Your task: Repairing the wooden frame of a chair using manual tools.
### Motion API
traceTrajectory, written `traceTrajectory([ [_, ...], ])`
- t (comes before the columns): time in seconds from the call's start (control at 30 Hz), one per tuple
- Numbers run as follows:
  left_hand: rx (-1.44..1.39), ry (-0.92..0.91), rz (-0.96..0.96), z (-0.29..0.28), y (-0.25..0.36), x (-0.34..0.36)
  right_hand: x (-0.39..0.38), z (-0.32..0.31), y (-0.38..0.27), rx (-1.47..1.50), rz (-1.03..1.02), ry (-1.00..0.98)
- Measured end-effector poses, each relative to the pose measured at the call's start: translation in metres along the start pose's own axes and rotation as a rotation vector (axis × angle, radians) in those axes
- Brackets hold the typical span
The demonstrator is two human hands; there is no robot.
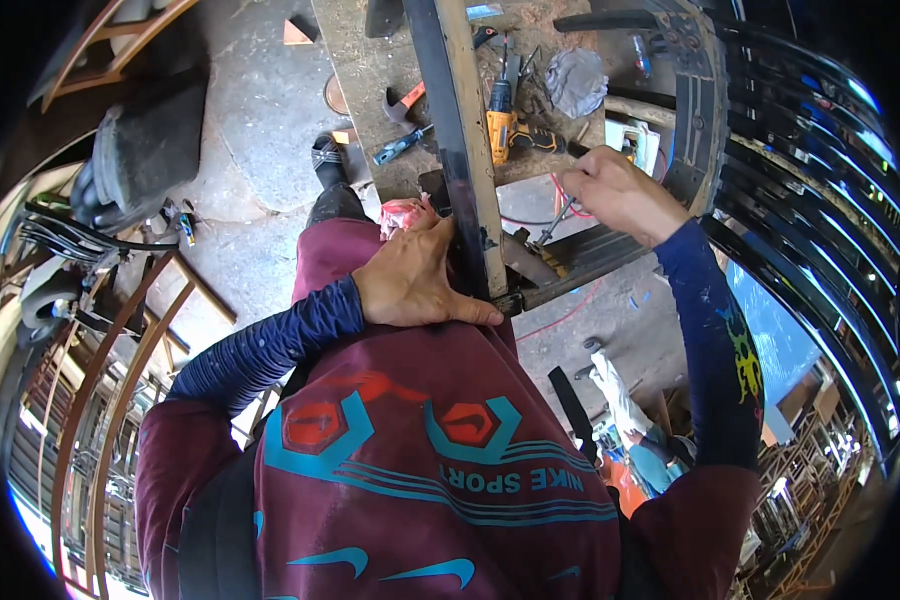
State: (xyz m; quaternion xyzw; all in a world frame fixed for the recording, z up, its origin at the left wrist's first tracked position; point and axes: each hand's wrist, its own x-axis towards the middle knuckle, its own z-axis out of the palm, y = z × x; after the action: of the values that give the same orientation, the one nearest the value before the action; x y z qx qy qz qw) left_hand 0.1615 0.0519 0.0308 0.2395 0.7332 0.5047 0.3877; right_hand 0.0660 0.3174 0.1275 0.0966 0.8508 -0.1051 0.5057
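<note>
While the long bar (pixel 476 170) touched your left hand (pixel 415 280), its thumb spread wide, a yellow drill (pixel 504 132) lay ahead of your right hand (pixel 618 195), a pink rag (pixel 405 214) sat just past your left, and your right held a thin metal rod (pixel 555 222).

The shirt (pixel 410 435) is dark red with blue stripes (pixel 530 508). The tight sleeves (pixel 290 335) are dark blue; the right has yellow marks (pixel 743 362).
</note>
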Motion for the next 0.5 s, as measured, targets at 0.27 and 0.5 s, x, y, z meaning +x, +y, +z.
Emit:
traceTrajectory([
  [0.27,0.006,-0.064,-0.017,-0.011,0.002,0.002,-0.008,0.021,0.040,0.868,-0.416,-0.207],
  [0.5,-0.038,-0.139,0.059,-0.037,-0.005,0.005,-0.018,-0.015,-0.002,0.194,-0.244,-0.028],
])
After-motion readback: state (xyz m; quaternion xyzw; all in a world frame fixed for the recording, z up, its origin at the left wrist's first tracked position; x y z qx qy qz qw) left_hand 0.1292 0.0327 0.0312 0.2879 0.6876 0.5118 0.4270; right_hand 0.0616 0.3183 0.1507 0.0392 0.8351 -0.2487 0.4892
